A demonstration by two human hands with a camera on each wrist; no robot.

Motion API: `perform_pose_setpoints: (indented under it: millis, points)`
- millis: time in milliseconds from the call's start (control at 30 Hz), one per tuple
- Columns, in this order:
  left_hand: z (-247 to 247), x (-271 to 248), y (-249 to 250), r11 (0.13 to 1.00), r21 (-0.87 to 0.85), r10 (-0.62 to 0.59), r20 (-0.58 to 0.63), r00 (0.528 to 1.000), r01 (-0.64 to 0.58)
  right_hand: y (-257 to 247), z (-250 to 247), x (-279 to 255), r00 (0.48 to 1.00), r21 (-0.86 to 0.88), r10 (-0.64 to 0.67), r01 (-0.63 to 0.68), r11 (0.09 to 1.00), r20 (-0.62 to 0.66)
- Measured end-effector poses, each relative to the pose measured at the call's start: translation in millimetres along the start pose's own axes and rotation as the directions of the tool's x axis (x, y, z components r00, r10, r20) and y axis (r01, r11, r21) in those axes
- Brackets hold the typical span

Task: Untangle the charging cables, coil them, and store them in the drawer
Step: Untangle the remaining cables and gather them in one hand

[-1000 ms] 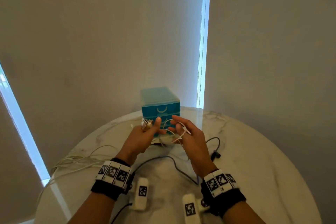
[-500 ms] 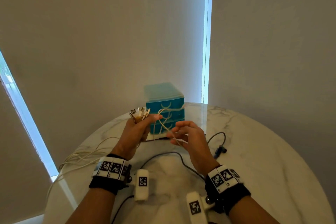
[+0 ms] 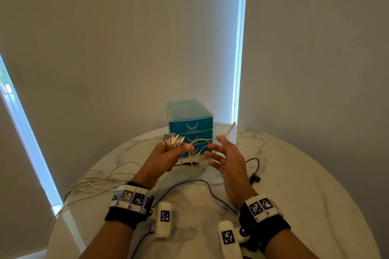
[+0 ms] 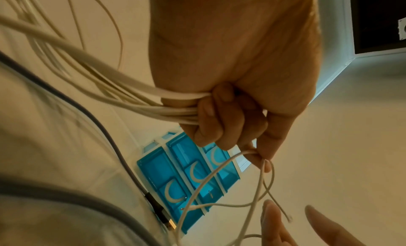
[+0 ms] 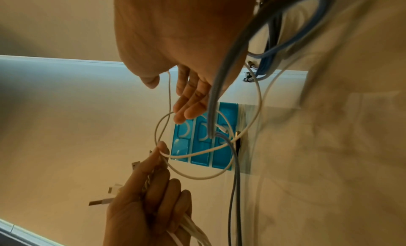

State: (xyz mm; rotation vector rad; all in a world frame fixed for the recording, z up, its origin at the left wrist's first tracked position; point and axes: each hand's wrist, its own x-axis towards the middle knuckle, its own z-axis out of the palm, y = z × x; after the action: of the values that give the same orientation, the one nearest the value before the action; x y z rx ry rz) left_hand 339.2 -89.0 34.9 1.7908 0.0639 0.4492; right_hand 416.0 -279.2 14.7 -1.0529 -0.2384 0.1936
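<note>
While looped, cable [image 3: 202,140] touches right fingers [image 3: 212,147].

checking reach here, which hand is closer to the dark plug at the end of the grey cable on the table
Right. The right hand hangs just left of the dark plug and above it, fingers spread. The left hand grips the bundle of white cables farther left, beyond the right hand.

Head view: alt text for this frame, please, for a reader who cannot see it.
Over a round marble table, the left hand grips a bundle of white charging cables, plugs fanned upward. The right hand, fingers spread, lifts one thin white cable looping from that bundle. A blue drawer unit stands behind, drawers shut.
</note>
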Motion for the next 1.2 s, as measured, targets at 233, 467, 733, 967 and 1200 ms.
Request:
perform_pose_setpoints:
  millis: [233,467,733,967,1200]
  points:
    - [1.3,-1.3,3.2,0.994,0.108,0.003,0.028,1.0,-0.006,2.1,-5.9,1.5,0.998,-0.084,-0.059,0.058,0.995,-0.008]
    - [-6.8,2.1,-0.8,0.999,-0.019,0.032,-0.092,0.995,-0.034,-0.4,-9.3,2.1,0.953,-0.511,-0.028,0.186,0.839,0.3]
    - [-12.8,9.1,-7.0,1.0,-0.007,-0.017,-0.293,0.956,0.016,-15.6,-9.0,0.7,0.945,-0.106,-0.009,0.046,0.993,0.326]
    - [-15.2,7.5,-14.0,0.991,0.107,-0.062,-0.146,0.987,0.078,-39.9,-20.0,-2.6,0.937,0.275,-0.024,-0.078,0.958,0.349]
    - [-11.1,2.0,-5.5,0.968,0.238,-0.076,-0.015,0.997,0.077,-17.4,-20.9,9.7,0.999,0.274,-0.014,0.002,0.962,0.041]
